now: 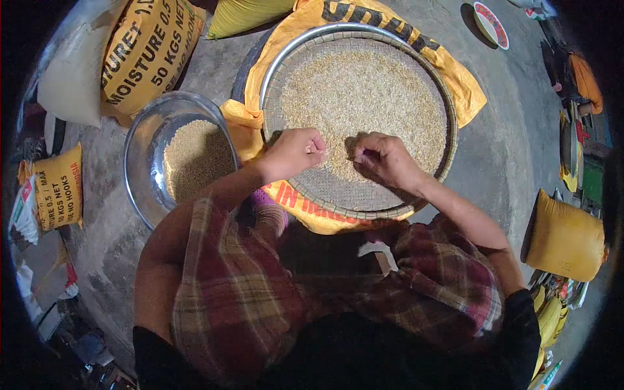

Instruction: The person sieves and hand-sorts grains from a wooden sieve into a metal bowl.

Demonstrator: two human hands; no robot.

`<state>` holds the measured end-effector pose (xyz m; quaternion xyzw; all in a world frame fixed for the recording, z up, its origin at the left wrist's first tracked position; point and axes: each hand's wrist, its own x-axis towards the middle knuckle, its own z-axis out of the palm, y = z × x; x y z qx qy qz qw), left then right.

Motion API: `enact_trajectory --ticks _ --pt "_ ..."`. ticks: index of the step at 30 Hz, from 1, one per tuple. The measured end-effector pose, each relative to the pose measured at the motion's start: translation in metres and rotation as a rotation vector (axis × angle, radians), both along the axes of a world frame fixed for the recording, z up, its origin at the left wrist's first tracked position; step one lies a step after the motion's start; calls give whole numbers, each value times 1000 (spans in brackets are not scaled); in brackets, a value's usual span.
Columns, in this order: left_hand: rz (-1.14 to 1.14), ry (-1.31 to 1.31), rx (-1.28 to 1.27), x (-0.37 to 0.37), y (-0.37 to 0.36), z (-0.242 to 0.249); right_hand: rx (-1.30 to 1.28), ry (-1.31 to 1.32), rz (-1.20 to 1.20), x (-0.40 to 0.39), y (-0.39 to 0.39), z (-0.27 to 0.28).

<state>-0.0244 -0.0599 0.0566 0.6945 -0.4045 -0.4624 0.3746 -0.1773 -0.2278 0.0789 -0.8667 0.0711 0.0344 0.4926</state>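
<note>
Head view: left hand, right hand over grain, toward near edge of woven tray; fingers pinched together, can't tell on what.

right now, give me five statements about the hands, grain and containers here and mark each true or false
1. The left hand and right hand are both over the woven tray. True.
2. The metal bowl holds no grain. False: bowl grain lies inside the metal bowl.
3. Part of a yellow sack shows beyond the tray's edge. True.
4. The red-and-white dish sits on the woven tray. False: the dish is on the floor, apart from the tray.
5. The two hands are clasped together. False: a gap separates them.
</note>
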Motion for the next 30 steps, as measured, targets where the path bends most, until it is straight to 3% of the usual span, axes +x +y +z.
enact_trajectory --ticks 1,5,8,10,11,14,16,17,18,20,21,23,26,28,29,30 --pt "-40 -195 36 -1 -2 7 -43 -16 30 1 0 1" --pt "-118 -333 -66 -4 -4 -11 -94 -67 117 5 16 -9" --pt "-44 -226 -61 -2 1 -13 -186 -123 161 5 22 -19" --pt "80 364 10 3 5 -23 -217 -123 156 5 18 -10" --pt "76 361 10 5 8 -29 -218 -126 152 3 13 -10" --pt "111 588 8 5 5 -18 -29 -99 67 -2 -10 -7" --pt "53 38 -133 -1 -4 -15 535 394 -184 -4 -24 4" --pt "57 43 -136 -4 -9 -13 789 424 -228 -5 -33 3" --pt "29 -75 -112 -6 -17 -4 785 428 -227 -5 -37 5" --pt "4 -192 -88 -9 -26 -2 1250 489 -349 -4 -40 13" --pt "-72 -256 -63 -9 -30 -2 1284 474 -342 -4 -40 10" --pt "-149 -319 -38 -9 -33 -2 1230 450 -322 -6 -37 1" --pt "-57 -176 -61 -6 -29 -2 1090 367 -237 -2 -27 0" --pt "79 420 3 0 -24 -14 631 282 -121 0 -20 -7" --pt "75 419 9 1 -19 -20 347 75 -41 -1 -17 -21" --pt "123 515 -20 0 -15 -16 351 74 -45 2 -13 -15"
